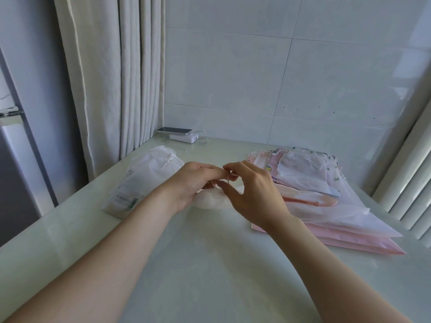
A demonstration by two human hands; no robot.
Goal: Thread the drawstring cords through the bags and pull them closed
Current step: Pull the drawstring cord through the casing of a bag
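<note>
Left hand (193,183) and right hand (251,190) both pinch thin pink drawstring cord (229,175) over small translucent bag (210,201) mid-table; bag looks light, limp, slippery, so hold near the mouth channel

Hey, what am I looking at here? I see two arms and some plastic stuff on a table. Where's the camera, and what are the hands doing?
There is no machine here. A person works with bare hands, and the single picture comes from a camera worn on their head, looking down. The left hand grips a small white bag on the table, while the right hand seems to pinch a thin cord at its top. A heap of white bags lies to the left and a stack of pink and patterned bags to the right. At the back, a phone rests on a power bank.
</note>
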